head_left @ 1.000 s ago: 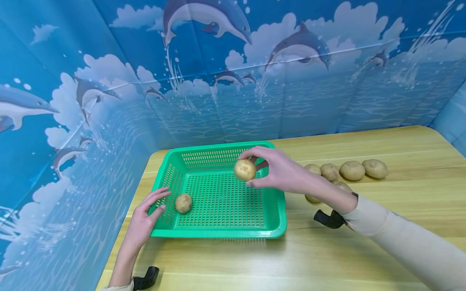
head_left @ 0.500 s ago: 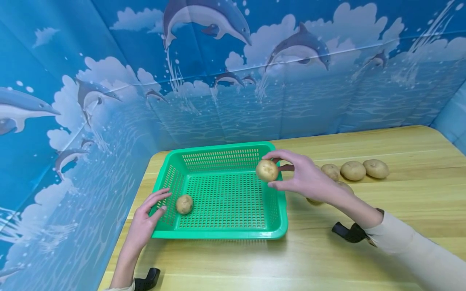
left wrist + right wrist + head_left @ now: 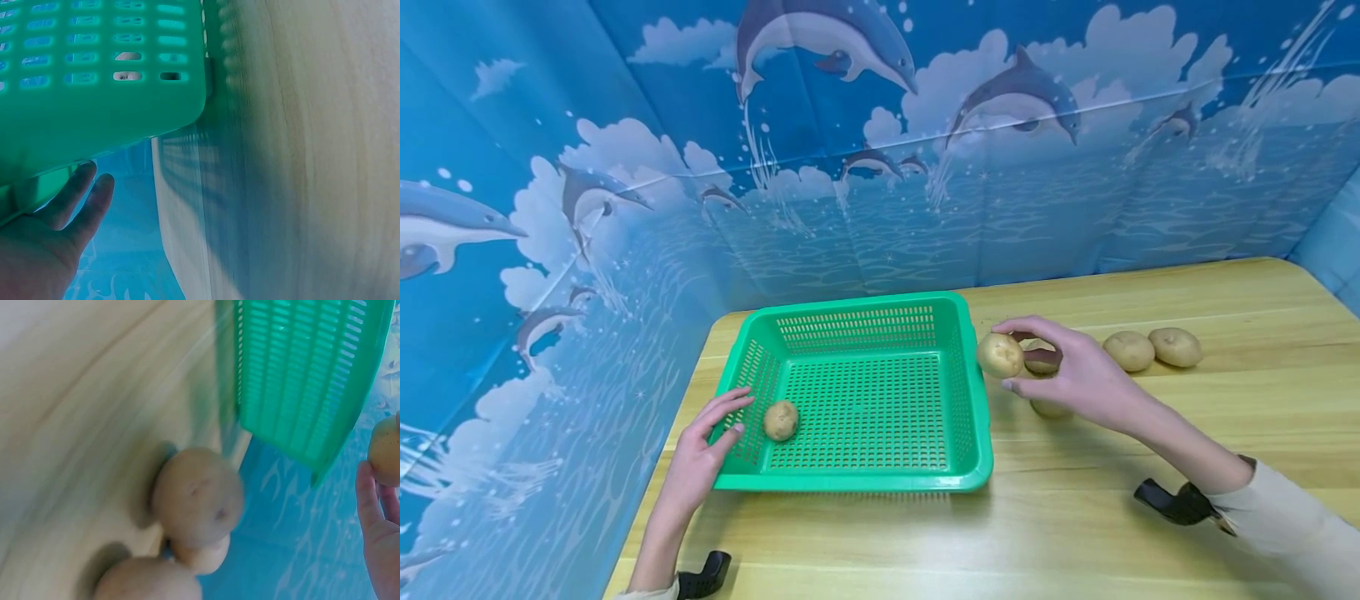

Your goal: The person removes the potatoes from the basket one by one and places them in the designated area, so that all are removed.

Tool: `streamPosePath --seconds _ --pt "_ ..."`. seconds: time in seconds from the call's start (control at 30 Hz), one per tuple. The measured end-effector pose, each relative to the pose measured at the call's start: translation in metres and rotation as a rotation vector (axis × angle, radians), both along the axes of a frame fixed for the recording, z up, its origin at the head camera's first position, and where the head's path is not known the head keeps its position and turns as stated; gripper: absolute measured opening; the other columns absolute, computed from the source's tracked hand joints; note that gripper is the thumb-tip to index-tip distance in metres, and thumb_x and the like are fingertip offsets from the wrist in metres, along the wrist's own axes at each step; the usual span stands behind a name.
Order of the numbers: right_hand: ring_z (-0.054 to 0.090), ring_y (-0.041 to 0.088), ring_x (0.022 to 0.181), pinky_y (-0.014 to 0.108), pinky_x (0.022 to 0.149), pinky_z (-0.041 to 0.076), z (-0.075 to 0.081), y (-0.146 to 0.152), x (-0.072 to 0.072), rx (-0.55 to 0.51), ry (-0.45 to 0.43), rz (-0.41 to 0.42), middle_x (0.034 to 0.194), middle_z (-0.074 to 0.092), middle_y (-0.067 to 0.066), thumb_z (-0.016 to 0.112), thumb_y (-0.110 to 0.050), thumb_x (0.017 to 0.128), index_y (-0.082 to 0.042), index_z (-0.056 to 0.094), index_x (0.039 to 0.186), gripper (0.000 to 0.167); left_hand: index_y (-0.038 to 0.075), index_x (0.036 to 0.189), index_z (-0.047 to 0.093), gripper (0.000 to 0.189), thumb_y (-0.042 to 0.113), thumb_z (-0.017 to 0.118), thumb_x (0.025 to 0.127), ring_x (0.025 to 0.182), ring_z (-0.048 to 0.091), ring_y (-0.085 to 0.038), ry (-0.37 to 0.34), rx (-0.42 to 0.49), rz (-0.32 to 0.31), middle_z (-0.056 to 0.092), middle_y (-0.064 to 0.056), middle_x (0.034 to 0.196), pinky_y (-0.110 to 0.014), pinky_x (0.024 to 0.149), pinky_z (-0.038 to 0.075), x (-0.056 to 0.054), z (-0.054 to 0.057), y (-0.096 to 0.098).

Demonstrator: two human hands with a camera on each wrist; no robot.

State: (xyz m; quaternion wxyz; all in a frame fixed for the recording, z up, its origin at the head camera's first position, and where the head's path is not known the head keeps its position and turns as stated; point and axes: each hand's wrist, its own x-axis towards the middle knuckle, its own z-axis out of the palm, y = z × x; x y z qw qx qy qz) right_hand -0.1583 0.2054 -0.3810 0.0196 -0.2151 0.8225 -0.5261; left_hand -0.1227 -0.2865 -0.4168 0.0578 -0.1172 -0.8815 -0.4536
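My right hand (image 3: 1093, 383) pinches a round pale potato (image 3: 1000, 356) between thumb and fingertips, just right of the green plastic basket (image 3: 880, 482). In the right wrist view this held potato (image 3: 384, 451) is at the right edge, partly cut off. My left hand (image 3: 695, 462) lies at the basket's left rim, its fingers loosely extended over it. In the left wrist view two fingers (image 3: 87, 206) show stretched out by the rim. A single potato (image 3: 781, 421) sits inside the basket, near its left wall.
On the wooden table (image 3: 1075, 533), right of the basket, lie several potatoes, two of them (image 3: 1128, 351) (image 3: 1176, 347) beyond my right hand. Others (image 3: 1042, 356) (image 3: 1051, 408) are partly hidden behind it. A blue dolphin-print curtain (image 3: 880, 208) stands along the table's back and left.
My right hand has carried the potato rightward, from over the basket to beyond its right rim near the other potatoes. The left hand and the potato in the basket stay in place.
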Motion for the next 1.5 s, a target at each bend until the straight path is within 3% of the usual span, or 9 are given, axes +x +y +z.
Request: streamPosePath --seconds 0.13,0.33,0.53,0.7,0.87,1.1,1.33,1.5 --pt "0.063 0.025 0.111 0.030 0.083 0.055 -0.003 0.012 0.004 0.002 -0.002 -0.023 0.133 0.054 0.003 0.081 -0.018 0.084 -0.022 0.055 0.135 0.058 0.004 0.133 0.060 0.036 -0.001 0.056 0.097 0.143 0.028 -0.025 -0.007 -0.005 0.010 0.046 -0.003 0.147 -0.060 0.110 0.024 0.000 -0.001 0.000" --pt "0.064 0.012 0.108 0.024 0.087 0.053 -0.009 0.030 0.010 0.005 0.029 -0.094 0.130 0.056 0.000 0.082 -0.012 0.081 -0.021 0.057 0.133 0.058 0.004 0.133 0.060 0.036 0.000 0.055 0.098 0.143 0.028 -0.024 -0.011 -0.006 0.013 0.046 -0.002 0.147 -0.059 0.110 0.025 -0.001 -0.002 -0.001" --pt "0.060 0.002 0.108 0.023 0.087 0.052 -0.014 0.054 0.020 0.080 0.029 -0.171 0.132 0.055 0.001 0.084 -0.014 0.080 -0.022 0.057 0.134 0.061 0.003 0.133 0.060 0.036 -0.001 0.055 0.098 0.143 0.028 -0.025 -0.009 -0.001 0.009 0.046 -0.002 0.147 -0.060 0.110 0.024 -0.002 -0.002 -0.001" --pt "0.055 -0.005 0.109 0.021 0.089 0.050 -0.020 0.074 0.028 0.140 0.055 -0.175 0.132 0.054 0.002 0.082 -0.013 0.081 -0.020 0.055 0.137 0.062 0.003 0.132 0.060 0.035 -0.001 0.055 0.097 0.143 0.028 -0.025 -0.013 -0.002 0.010 0.046 -0.002 0.147 -0.061 0.110 0.023 -0.001 -0.001 -0.001" --pt "0.054 -0.007 0.107 0.014 0.087 0.047 -0.027 0.092 0.033 0.168 0.096 -0.180 0.131 0.052 0.000 0.081 -0.007 0.081 -0.015 0.054 0.137 0.063 0.003 0.132 0.060 0.036 -0.001 0.055 0.097 0.144 0.027 -0.026 -0.020 0.003 0.011 0.046 -0.002 0.147 -0.062 0.110 0.022 -0.001 0.000 0.000" --pt "0.054 -0.009 0.101 0.007 0.081 0.046 -0.035 0.112 0.038 0.205 0.117 -0.252 0.129 0.050 -0.004 0.083 -0.006 0.078 -0.012 0.057 0.134 0.062 0.004 0.133 0.060 0.036 0.000 0.056 0.098 0.144 0.026 -0.025 -0.025 0.004 0.013 0.046 -0.001 0.148 -0.062 0.110 0.022 -0.001 0.000 0.000" --pt "0.050 -0.016 0.095 0.008 0.075 0.047 -0.044 0.124 0.042 0.262 0.098 -0.330 0.135 0.049 0.012 0.085 -0.010 0.077 -0.009 0.058 0.132 0.061 0.004 0.132 0.060 0.035 0.000 0.056 0.097 0.144 0.027 -0.024 -0.017 0.004 0.014 0.047 -0.001 0.147 -0.061 0.110 0.023 -0.001 0.001 0.000" --pt "0.048 -0.020 0.089 0.015 0.065 0.052 -0.050 0.135 0.044 0.326 0.070 -0.360 0.127 0.056 0.026 0.085 -0.017 0.079 -0.006 0.056 0.133 0.062 0.004 0.132 0.060 0.035 0.000 0.056 0.098 0.144 0.027 -0.023 -0.018 0.006 0.015 0.047 -0.001 0.147 -0.060 0.110 0.023 0.000 0.000 0.000"
